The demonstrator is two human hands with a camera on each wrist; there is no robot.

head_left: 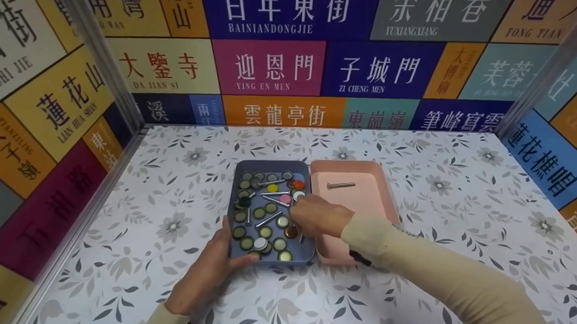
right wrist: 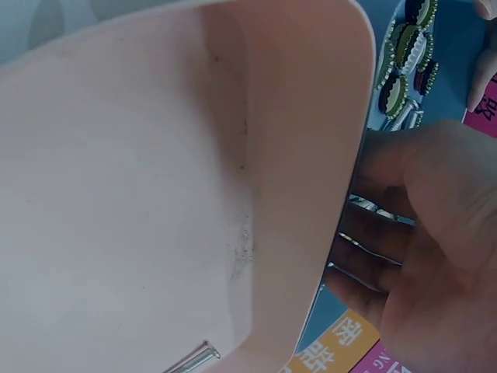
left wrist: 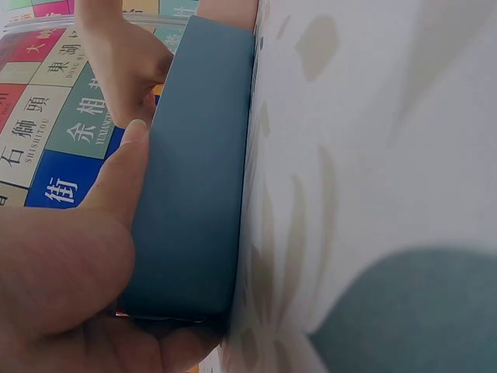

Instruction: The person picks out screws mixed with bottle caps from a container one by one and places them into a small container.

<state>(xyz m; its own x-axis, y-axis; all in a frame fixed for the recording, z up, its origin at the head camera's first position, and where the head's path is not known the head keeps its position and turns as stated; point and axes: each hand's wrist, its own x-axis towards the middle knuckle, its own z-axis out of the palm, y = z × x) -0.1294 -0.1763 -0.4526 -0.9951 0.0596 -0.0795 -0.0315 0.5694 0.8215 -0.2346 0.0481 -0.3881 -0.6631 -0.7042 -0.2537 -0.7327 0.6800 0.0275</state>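
A blue tray (head_left: 308, 258) holds many bottle caps (head_left: 265, 232), mostly turned inside up, mixed with several metal screws (head_left: 269, 218). My left hand (head_left: 214, 256) grips its near left corner, thumb at the near rim and fingers along the left side; the left wrist view shows the tray's blue outer wall (left wrist: 194, 179) between them. My right hand (head_left: 318, 216) reaches down into the right side of that tray with bent fingers. The fingertips are hidden, and I cannot tell whether they pinch anything. Beside it, a pink tray (head_left: 365, 177) contains one screw (head_left: 341, 185).
The two trays stand side by side on a table (head_left: 166, 273) with a white floral covering. Panels of coloured signs (head_left: 268, 66) rise behind the table and on both sides. My right forearm (head_left: 440, 266) crosses over the near part of the pink tray.
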